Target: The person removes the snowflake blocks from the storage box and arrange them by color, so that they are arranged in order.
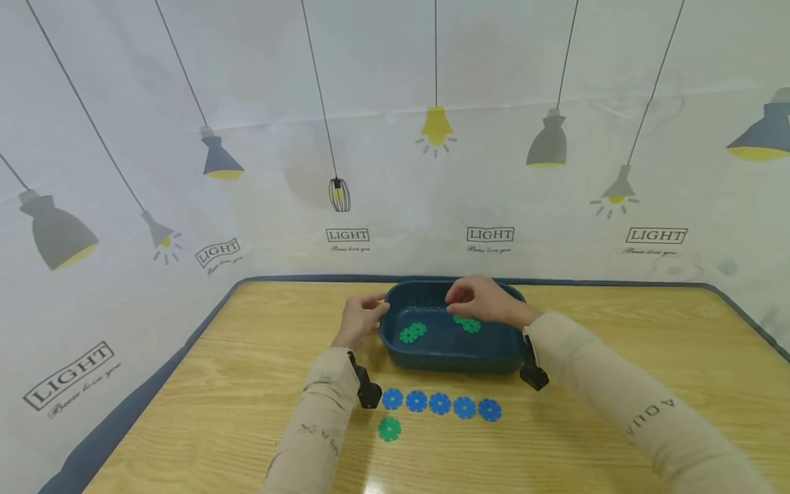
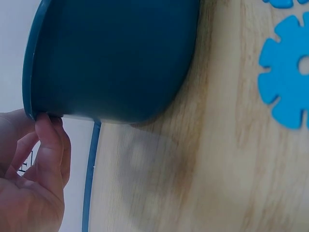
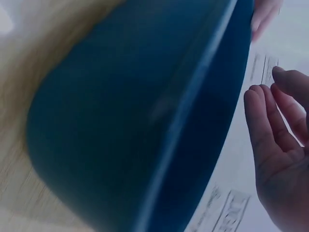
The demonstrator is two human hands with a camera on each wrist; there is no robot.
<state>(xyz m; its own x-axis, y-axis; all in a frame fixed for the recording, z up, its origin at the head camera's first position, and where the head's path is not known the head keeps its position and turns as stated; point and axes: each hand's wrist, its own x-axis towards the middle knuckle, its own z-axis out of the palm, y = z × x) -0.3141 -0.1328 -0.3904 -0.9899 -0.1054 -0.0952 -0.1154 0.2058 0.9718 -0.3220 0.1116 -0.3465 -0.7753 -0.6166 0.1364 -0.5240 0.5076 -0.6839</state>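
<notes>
The left hand (image 1: 360, 320) pinches the left end of the blue tub (image 1: 457, 362) between thumb and fingers at its rim, while the right hand (image 1: 478, 300) hangs above the tub's right half, fingers loosely curved, thumb and fingertips slightly apart, with nothing visible between them. Inside the tub, two overlapping green discs (image 1: 410, 335) lie to the left, and more green discs (image 1: 472, 326) lie further right, partly hidden below the right hand, so their number is unclear. On the near side, a row of five blue discs (image 1: 440, 397) lies on the desk (image 1: 247, 363), with a single green disc (image 1: 384, 429) nearer still, below the row's left end. The discs look thin and flat, so fingertips could slide off their edges or lift two stuck together. A pull on the rim might tip or drag the tub, and a low sleeve or wrist camera could knock the row crooked.
</notes>
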